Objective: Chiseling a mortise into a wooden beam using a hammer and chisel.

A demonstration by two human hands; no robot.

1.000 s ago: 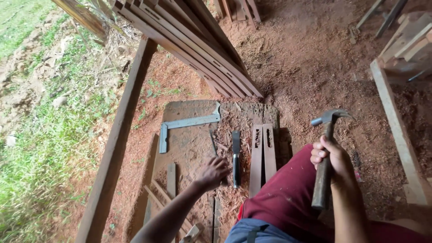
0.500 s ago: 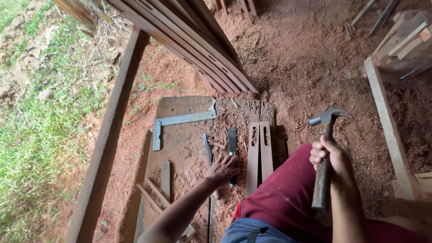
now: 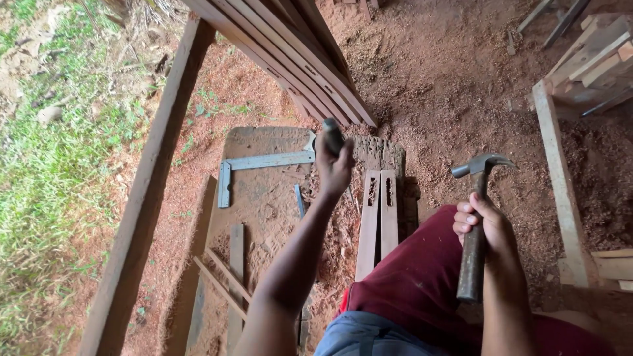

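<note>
Nearest the camera, the right hand (image 3: pixel 486 227) is wrapped tight around the handle of a claw hammer (image 3: pixel 476 217), head up, over the person's dark red trouser leg (image 3: pixel 422 277). This sits to the right of the two mortised wooden strips (image 3: pixel 379 217), which lie side by side on the dusty board (image 3: pixel 264 198) — each with a slot cut near its far end.

Left of the strips, the left hand (image 3: pixel 335 168) is raised above the board, closed on a dark-handled tool (image 3: pixel 331 135) (probably a chisel, though its blade is hidden behind the hand). A thin bluish blade (image 3: pixel 299 200) lies on the board just left of the strips.

Farther left and beyond, a metal try square (image 3: pixel 260 165) lies flat. Past the far end of the strips, a stack of long planks (image 3: pixel 290 53) slants across the red, sawdust-strewn ground.
</note>
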